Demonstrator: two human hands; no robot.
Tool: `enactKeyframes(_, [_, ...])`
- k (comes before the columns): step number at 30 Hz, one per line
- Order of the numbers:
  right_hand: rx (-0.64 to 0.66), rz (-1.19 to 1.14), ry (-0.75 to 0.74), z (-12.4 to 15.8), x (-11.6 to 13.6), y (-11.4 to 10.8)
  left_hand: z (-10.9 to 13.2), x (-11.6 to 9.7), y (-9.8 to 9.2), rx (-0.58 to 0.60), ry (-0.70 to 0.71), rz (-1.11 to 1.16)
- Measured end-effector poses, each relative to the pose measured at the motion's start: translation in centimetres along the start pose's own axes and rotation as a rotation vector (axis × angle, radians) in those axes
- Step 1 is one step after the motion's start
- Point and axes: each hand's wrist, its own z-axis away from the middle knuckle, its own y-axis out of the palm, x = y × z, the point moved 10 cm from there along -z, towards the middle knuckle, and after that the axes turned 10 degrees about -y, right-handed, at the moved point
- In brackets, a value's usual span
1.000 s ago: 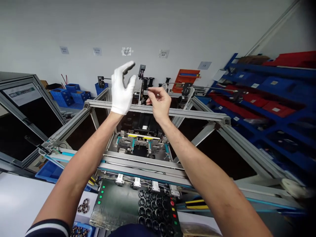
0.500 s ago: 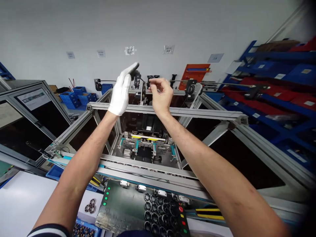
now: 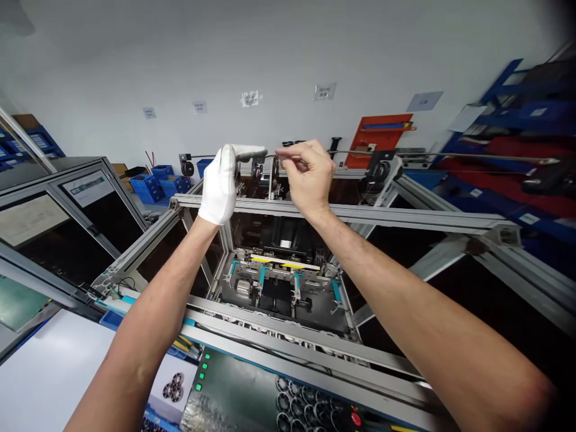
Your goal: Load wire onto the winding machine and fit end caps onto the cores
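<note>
Reaching over the metal frame (image 3: 355, 211), the person across from me has both arms stretched to the small fittings along its far bar. The left hand (image 3: 219, 185), in a white glove with darkened fingertips, has its fingers bent over toward the black bracket (image 3: 258, 165); from where I stand I can't tell whether it grips that or only passes in front. The right hand (image 3: 311, 179) is bare, thumb and forefinger drawn close together just beside the dark wheel (image 3: 276, 169), which sits upright between the two hands. Whether anything thin is pinched there, I can't make out. Below their arms, inside the frame, runs a yellow-marked bar (image 3: 284, 264). Nearer the person, black rings (image 3: 297, 407) crowd a green panel (image 3: 243, 384), and three round parts (image 3: 173, 388) lie touching on white to its left.
</note>
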Motion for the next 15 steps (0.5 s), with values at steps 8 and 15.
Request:
enactKeyframes(8, [0.045, 0.009, -0.018, -0.2, 1.2, 0.8, 0.0, -0.1, 0.0, 0.010, 0.007, -0.060])
enactKeyframes(15, [0.082, -0.022, -0.048, 0.0, 2.7, 1.5, 0.1, 0.3, 0.0, 0.031, 0.037, -0.055])
